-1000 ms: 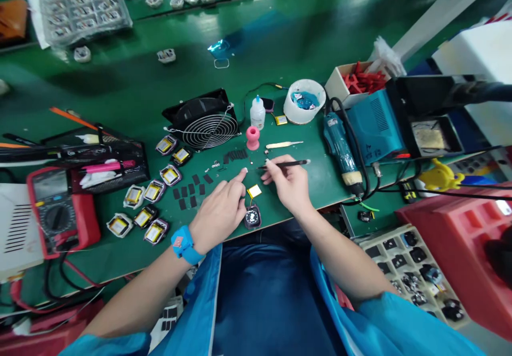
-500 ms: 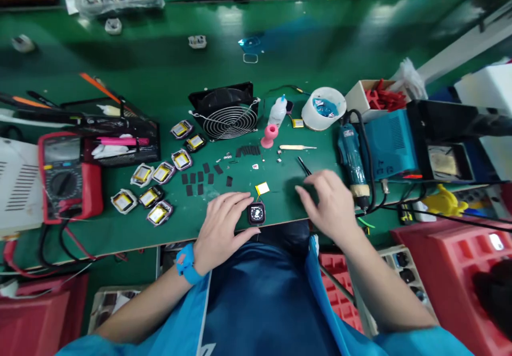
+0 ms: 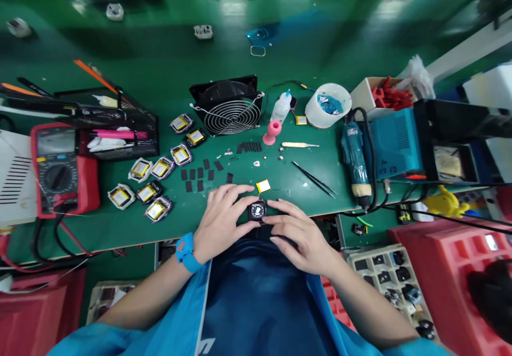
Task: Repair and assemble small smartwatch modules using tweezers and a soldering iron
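A small square smartwatch point(image 3: 256, 210) with a lit dial lies at the table's front edge, between both hands. My left hand point(image 3: 224, 214) holds its left side, fingers and thumb curved around the edge. On the right side, fingertips of my right hand point(image 3: 300, 233) press against the watch's edge. Just above the watch is a small yellow battery point(image 3: 263, 186); whether a wire joins them I cannot tell. Black tweezers point(image 3: 315, 179) rest on the green table point(image 3: 240, 228), right of the battery. Several black strips point(image 3: 200, 173) lie up and left of my left hand.
Opened watch cases point(image 3: 162, 167) with yellow batteries stand at left, beside a red multimeter point(image 3: 60, 174). Behind are a fan point(image 3: 228, 108), a bottle point(image 3: 282, 106), a pink holder point(image 3: 272, 132) and a white tub point(image 3: 328, 105). An electric screwdriver point(image 3: 354, 158) lies at right.
My right hand has let go of the tweezers, which now lie flat on the table. It has moved left and down to the watch. My left hand stays at the watch.
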The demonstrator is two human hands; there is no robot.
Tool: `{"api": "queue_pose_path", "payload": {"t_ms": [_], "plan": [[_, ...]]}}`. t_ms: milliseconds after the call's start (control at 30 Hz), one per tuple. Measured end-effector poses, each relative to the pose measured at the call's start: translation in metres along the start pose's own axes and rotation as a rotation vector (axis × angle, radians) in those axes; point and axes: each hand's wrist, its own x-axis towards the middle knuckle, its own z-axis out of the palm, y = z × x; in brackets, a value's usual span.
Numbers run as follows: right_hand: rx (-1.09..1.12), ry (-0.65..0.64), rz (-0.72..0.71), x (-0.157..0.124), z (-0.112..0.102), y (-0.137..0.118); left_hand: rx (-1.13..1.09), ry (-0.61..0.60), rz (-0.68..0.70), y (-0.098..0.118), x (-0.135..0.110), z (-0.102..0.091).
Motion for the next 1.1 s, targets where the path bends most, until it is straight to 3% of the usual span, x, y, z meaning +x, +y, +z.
{"api": "queue_pose_path", "payload": {"t_ms": [133,533,867,1100], "plan": [[0.007,0.097,0.041,-0.004,0.001,0.000,0.003,0.004,0.006,-0.002,0.001,0.000],[-0.120,-0.046,0.011,0.005,0.010,0.000,-0.136,0.052,0.091,-0.008,0.002,0.004],[-0.003,0.004,-0.023,-0.005,0.002,-0.003,-0.140,0.059,0.106,-0.007,0.001,0.005],[-0.057,-0.032,-0.020,-0.004,0.005,-0.003,-0.124,0.058,0.113,-0.007,0.002,0.006]]}}
